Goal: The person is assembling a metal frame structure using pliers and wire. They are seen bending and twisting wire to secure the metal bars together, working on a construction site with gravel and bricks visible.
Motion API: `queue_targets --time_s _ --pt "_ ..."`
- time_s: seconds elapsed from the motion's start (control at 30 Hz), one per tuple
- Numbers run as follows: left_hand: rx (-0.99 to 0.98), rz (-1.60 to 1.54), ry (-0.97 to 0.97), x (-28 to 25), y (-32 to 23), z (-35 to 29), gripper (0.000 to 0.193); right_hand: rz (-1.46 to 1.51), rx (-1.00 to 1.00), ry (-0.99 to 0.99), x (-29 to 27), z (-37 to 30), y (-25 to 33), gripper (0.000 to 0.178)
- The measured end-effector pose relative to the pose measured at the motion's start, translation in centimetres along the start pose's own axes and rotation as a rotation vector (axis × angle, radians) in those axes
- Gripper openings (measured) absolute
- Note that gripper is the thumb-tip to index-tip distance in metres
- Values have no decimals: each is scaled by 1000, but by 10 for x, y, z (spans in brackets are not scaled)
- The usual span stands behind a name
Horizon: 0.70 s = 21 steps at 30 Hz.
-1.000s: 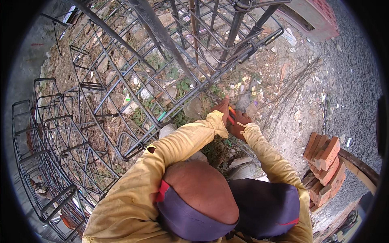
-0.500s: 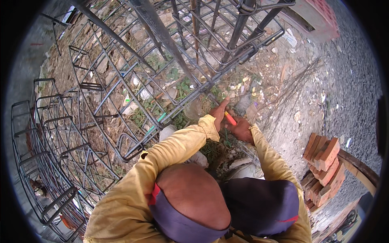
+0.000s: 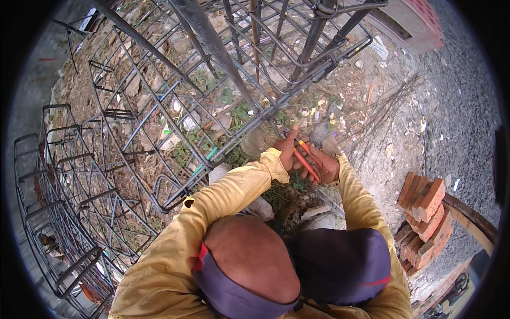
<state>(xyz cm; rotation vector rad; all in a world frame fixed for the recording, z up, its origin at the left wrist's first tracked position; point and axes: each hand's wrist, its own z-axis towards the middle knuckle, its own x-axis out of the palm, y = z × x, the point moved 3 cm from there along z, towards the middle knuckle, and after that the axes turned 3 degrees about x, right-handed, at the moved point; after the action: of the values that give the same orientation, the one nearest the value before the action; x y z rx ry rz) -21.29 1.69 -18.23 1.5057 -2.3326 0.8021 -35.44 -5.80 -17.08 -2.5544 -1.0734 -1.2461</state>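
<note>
In my right hand [image 3: 328, 166] is a pair of pliers [image 3: 307, 157] with red-orange handles, which stand apart and cross the palm. The plier jaws point up and left toward my left hand [image 3: 287, 151], close beside the right. One digit of the left hand stretches up and the other fingers curl in; what they hold, if anything, is hidden. Both hands are low over the ground, just right of the lower edge of a steel rebar cage [image 3: 183, 187]. Thin wires [image 3: 383, 118] lie on the dirt to the right.
Thick upright rebars [image 3: 213, 45] rise at the top, tied with stirrups. More bent stirrups [image 3: 53, 199] stack at far left. A brick pile [image 3: 423, 215] sits at right beside a wooden pole [image 3: 470, 215]. My knees [image 3: 249, 260] are below my hands; rubble and weeds cover the ground.
My right hand has turned and shifted slightly up and right. The plier handles, mostly covered before, now show spread apart. My left hand has barely moved.
</note>
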Motion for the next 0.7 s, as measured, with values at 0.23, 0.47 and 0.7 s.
queue_targets --time_s 0.23,0.47,0.7 --pt "15 11 2 3 7 6 57 -98 -485 -1017 -13 -48 -9 65" --pt "65 -75 16 -7 7 13 61 -919 -983 -1081 102 -72 41 44" --pt "27 -117 117 -9 17 36 52 -1773 -752 -1588 55 14 -11 63"
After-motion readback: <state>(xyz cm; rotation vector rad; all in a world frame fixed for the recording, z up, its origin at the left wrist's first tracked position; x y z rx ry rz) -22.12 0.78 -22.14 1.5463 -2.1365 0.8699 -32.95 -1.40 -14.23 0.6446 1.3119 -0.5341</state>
